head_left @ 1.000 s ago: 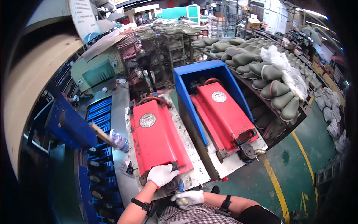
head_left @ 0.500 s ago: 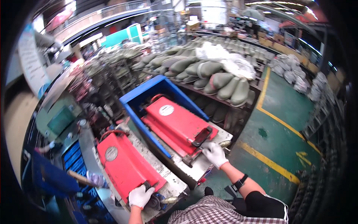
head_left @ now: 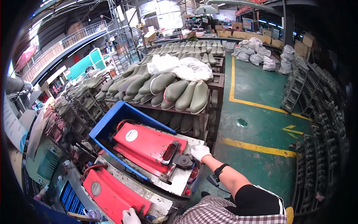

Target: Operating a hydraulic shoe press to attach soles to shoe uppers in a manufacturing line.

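The white-gloved right hand (head_left: 200, 152) is at the lower right end of the far long, ridged red metal cover (head_left: 147, 147), around the middle of the frame. This cover lies to the left of its fingers, and its long axis runs from upper left down to lower right, so that its near end faces this hand. Between the two sit a black-framed handle (head_left: 170, 152) on the cover's end and, closest to the fingers, a dark round-topped metal block (head_left: 183, 161) on the speckled white bench (head_left: 164, 183). The fingers are curled together; whether they have hold of anything cannot be told, since the glove hides what is beneath.

The white-gloved left hand (head_left: 131, 216), at the bottom edge of the frame, is nearer to the other red metal cover (head_left: 112, 190), lower left, whose axis slants the same way. It touches that cover's lower right end, fingers partly bent; their grip cannot be made out. A pale, bulbous handle (head_left: 160, 219) lies just to its right. An open-ended blue metal guard (head_left: 106, 123) surrounds the upper part of the far cover only.
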The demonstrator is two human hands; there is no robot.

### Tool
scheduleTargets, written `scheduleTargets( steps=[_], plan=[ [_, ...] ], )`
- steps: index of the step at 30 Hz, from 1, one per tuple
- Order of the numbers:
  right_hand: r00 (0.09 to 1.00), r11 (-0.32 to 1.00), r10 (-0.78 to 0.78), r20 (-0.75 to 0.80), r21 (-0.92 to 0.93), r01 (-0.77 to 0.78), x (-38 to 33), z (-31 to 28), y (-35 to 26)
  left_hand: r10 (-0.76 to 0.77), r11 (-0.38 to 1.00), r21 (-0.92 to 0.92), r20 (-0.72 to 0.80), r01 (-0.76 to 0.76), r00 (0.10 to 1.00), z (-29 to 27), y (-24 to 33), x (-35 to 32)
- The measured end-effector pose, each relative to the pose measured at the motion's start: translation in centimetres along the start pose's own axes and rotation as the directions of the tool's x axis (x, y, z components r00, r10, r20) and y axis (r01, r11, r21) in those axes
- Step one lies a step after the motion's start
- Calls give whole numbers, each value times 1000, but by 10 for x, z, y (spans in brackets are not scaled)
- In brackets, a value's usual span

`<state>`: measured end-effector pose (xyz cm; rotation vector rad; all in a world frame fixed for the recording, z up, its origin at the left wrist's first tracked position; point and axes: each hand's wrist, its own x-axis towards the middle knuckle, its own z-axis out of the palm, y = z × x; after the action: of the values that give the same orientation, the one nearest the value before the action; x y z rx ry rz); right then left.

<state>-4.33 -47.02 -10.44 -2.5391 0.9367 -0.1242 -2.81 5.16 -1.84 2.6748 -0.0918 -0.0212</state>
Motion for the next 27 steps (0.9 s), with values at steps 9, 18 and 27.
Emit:
scheduleTargets(
  steps=[9, 18, 27],
  plan=[
    [991, 981, -70, 117, -170, 90, -6, -12, -1, 467, 856, -87, -291, -510, 835, 30, 132, 27],
    [958, 998, 50, 284, -42, -40, -96, -23, 1, 779, 627, -20, -13, -779, 627, 102, 255, 78],
    [977, 986, -121, 177, 137, 97, -96, -47, -19, 839, 541, 85, -120, -837, 530, 101, 269, 99]
  ],
)
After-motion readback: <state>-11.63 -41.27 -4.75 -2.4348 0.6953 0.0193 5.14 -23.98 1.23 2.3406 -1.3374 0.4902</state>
